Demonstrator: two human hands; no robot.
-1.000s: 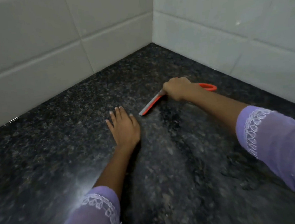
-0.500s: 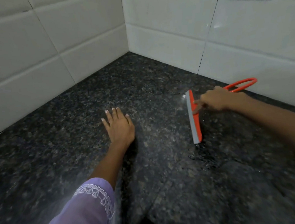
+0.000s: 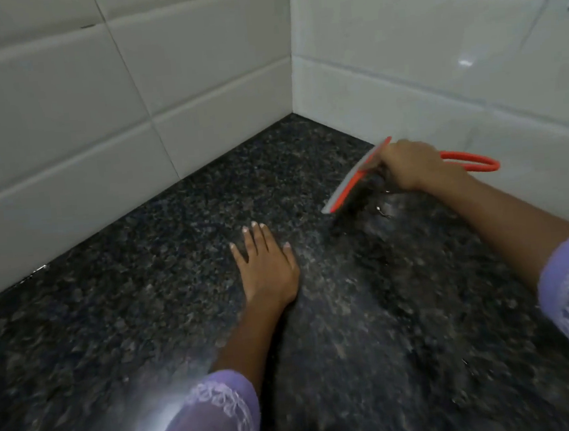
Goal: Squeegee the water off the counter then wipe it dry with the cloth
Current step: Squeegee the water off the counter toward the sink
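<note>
An orange squeegee (image 3: 354, 183) with a grey rubber blade rests its edge on the dark speckled granite counter (image 3: 144, 279), close to the right wall. My right hand (image 3: 409, 168) grips it just behind the blade, and the orange loop handle (image 3: 471, 161) sticks out behind my wrist. A wet dark patch with small glints of water (image 3: 372, 207) lies right under the blade. My left hand (image 3: 267, 265) lies flat on the counter, fingers spread, to the left of and nearer than the squeegee. No cloth is in view.
White tiled walls (image 3: 129, 108) meet in a corner (image 3: 296, 111) at the back of the counter. The right wall runs close behind the squeegee. A bright light reflection sits on the counter near my left sleeve (image 3: 221, 416).
My right hand has carried the squeegee back toward the right wall and turned the blade from near upright to a diagonal. My left hand stays flat in place. The view has shifted.
</note>
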